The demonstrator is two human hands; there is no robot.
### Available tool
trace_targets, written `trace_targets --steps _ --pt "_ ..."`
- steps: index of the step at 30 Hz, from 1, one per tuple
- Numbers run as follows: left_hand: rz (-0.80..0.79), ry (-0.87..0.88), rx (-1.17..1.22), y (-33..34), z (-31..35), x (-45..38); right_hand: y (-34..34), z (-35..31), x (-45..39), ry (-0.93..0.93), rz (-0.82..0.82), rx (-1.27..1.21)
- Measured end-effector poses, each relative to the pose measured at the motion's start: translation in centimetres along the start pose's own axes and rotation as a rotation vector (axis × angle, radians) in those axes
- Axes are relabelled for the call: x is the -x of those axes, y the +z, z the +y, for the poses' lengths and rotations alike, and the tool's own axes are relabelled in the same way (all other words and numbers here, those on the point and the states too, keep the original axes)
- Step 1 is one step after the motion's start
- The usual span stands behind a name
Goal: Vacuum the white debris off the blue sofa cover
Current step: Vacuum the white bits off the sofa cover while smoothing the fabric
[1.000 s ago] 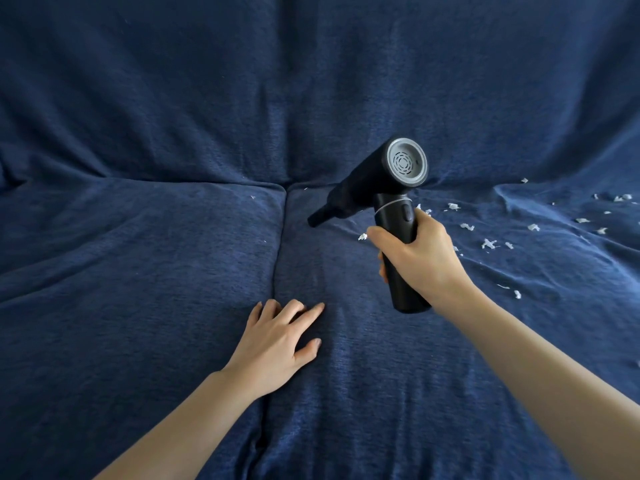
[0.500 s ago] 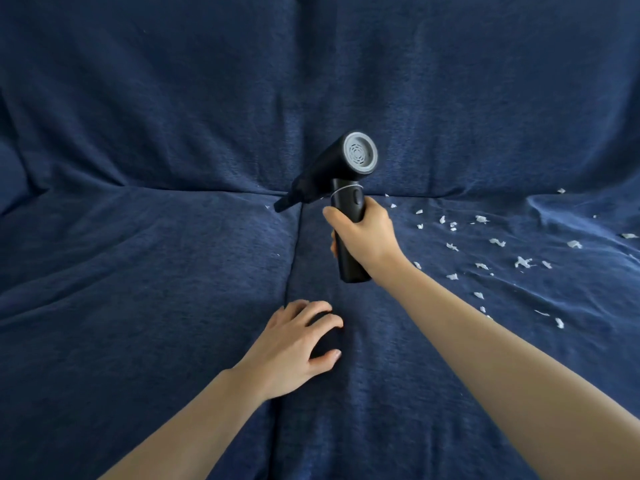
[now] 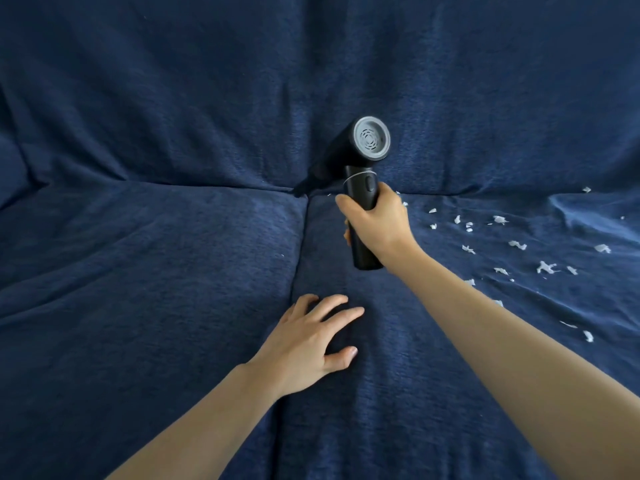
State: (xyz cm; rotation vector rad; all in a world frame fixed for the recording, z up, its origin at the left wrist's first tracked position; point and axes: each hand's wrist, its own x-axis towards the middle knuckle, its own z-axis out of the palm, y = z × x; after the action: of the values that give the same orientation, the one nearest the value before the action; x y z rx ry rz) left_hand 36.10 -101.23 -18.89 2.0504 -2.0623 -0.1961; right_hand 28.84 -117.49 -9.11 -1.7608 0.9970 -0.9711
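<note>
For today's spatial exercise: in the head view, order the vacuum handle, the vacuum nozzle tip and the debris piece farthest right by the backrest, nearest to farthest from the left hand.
From the left hand:
1. Vacuum handle, just beyond it.
2. Nozzle tip, in the rear seam.
3. Debris piece, far right by the backrest.

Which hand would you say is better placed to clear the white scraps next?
Right. The right hand grips the vacuum, and the white scraps lie on its side. The left hand rests on the sofa cover.

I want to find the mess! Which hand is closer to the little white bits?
Right. The right hand holds the vacuum just beside the white bits; the left hand presses the sofa cover farther away.
</note>
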Motion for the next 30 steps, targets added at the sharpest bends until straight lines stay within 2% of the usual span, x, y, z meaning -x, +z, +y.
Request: trace_targets --steps 5,12,21,26,30 --pt "-0.017 -0.064 0.02 0.3 1.0 -0.6 -3.5 0.7 -0.1 0.013 0.067 0.115" --pt "-0.089 -0.156 0.061 0.5 2.2 -1.2 -4.2 1.4 -0.6 0.041 0.067 0.109" --pt "-0.042 -0.183 0.075 0.8 2.7 -1.6 -3.3 1.0 -1.4 0.059 0.037 0.107" --pt "0.042 -0.196 0.08 0.8 3.9 -2.7 -5.6 1.6 -0.6 0.048 0.095 0.133" --pt "0.005 -0.24 0.066 1.0 4.8 -3.3 -8.0 2.4 -0.1 0.057 0.14 0.151"
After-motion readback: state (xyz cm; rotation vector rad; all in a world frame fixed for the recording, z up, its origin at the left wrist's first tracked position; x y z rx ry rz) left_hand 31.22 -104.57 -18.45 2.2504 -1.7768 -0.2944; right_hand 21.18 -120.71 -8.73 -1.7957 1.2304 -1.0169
